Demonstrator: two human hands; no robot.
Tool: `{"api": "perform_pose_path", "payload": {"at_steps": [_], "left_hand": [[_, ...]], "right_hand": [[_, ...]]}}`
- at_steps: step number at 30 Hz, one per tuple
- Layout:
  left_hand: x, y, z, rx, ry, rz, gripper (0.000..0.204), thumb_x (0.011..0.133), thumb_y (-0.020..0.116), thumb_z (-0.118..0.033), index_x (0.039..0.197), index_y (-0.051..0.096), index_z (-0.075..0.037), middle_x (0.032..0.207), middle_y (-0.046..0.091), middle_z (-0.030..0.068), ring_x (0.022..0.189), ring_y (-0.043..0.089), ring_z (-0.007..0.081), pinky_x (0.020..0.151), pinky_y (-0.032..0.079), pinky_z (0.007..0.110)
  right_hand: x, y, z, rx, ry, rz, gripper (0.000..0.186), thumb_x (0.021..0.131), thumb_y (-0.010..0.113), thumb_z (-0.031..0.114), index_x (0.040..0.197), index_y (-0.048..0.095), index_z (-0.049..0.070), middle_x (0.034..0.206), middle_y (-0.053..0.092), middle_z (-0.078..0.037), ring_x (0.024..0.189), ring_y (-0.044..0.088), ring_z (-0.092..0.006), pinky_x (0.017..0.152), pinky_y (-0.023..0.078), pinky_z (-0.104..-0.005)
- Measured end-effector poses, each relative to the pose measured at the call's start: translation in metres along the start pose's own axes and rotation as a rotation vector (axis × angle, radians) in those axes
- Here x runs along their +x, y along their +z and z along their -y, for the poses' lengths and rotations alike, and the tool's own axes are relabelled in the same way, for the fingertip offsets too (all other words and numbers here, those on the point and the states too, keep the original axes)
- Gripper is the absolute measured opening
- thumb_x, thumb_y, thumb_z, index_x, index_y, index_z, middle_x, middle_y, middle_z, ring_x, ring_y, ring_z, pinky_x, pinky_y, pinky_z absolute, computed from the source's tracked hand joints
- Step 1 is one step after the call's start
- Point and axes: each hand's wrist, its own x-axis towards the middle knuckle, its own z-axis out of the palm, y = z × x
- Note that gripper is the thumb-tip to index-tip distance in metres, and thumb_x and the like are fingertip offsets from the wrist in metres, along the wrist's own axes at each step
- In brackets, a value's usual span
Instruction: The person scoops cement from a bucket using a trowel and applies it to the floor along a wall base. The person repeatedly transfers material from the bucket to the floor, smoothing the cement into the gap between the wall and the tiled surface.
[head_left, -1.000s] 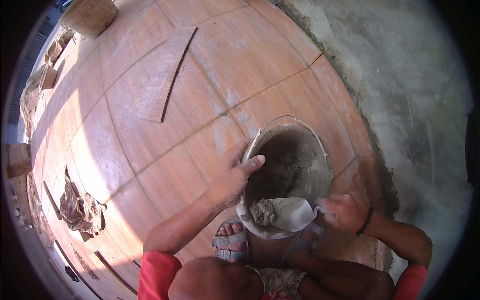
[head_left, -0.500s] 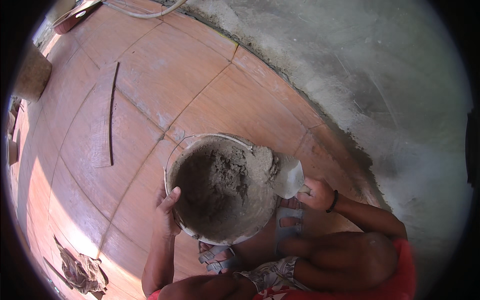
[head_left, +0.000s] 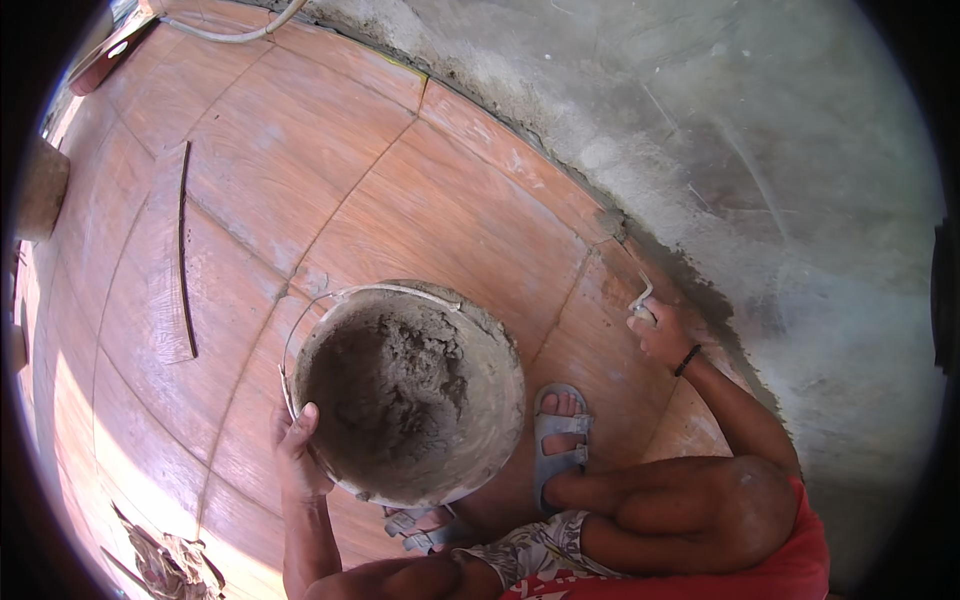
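My left hand [head_left: 300, 450] grips the rim of a mortar-coated bucket [head_left: 480, 400] with a wire handle, holding lumpy grey mortar [head_left: 410, 370]. My right hand [head_left: 656, 332] is closed on the handle of a trowel [head_left: 643, 295] beside the tiled floor's right edge; its blade is hard to make out. A small mortar lump [head_left: 612, 222] lies at the seam between the wood-look tiles [head_left: 420, 200] and the grey concrete surface [head_left: 740, 170]. My sandalled feet are beneath and beside the bucket.
A narrow board [head_left: 178, 250] lies at left. A large tub [head_left: 42, 190] stands at the far left edge, a pale hose [head_left: 230, 33] and reddish object [head_left: 110, 60] are at upper left. A crumpled dirty sack [head_left: 165, 560] lies at lower left.
The view has swung toward the concrete edge. The trowel carrying mortar has left the bucket and moved right and up to the tile seam. My left hand still holds the bucket.
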Motion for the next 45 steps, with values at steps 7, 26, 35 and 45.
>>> {"api": "perform_pose_path", "payload": {"at_steps": [7, 26, 35, 45], "left_hand": [[0.0, 0.001, 0.001, 0.017, -0.02, -0.007, 0.057, 0.089, 0.061, -0.018, 0.139, 0.042, 0.003, 0.131, 0.056, 0.0174, 0.119, 0.056, 0.028, 0.102, 0.044, 0.039], [0.0, -0.002, 0.005, 0.027, 0.027, -0.015, 0.059, 0.09, 0.063, -0.02, 0.139, 0.041, 0.004, 0.134, 0.053, 0.0176, 0.123, 0.053, 0.0283, 0.105, 0.04, 0.04], [0.0, -0.002, 0.005, 0.026, -0.012, -0.045, 0.065, 0.088, 0.065, -0.023, 0.141, 0.039, 0.005, 0.135, 0.052, 0.018, 0.126, 0.05, 0.0281, 0.107, 0.038, 0.04], [0.002, -0.003, 0.005, -0.001, 0.022, -0.028, 0.07, 0.086, 0.067, -0.024, 0.143, 0.037, 0.004, 0.137, 0.051, 0.0179, 0.127, 0.048, 0.0266, 0.108, 0.036, 0.038]], "right_hand": [[0.009, -0.049, 0.012, 0.245, 0.121, -0.011, 0.033, 0.09, 0.061, 0.012, 0.119, 0.057, -0.001, 0.073, 0.06, -0.006, 0.051, 0.055, -0.0092, 0.047, 0.049, -0.0265], [-0.019, -0.028, -0.007, -0.212, -0.204, -0.095, 0.031, 0.089, 0.064, 0.021, 0.111, 0.062, -0.001, 0.072, 0.061, -0.005, 0.054, 0.058, -0.011, 0.055, 0.047, -0.0284], [0.034, -0.061, 0.042, 0.177, 0.045, 0.051, 0.032, 0.092, 0.061, 0.019, 0.115, 0.059, -0.003, 0.071, 0.058, -0.004, 0.052, 0.055, -0.0108, 0.048, 0.046, -0.0253], [-0.026, -0.057, 0.027, -0.234, -0.243, -0.167, 0.031, 0.09, 0.063, 0.019, 0.112, 0.061, -0.003, 0.073, 0.063, -0.01, 0.057, 0.06, -0.0156, 0.055, 0.047, -0.0307]]}}
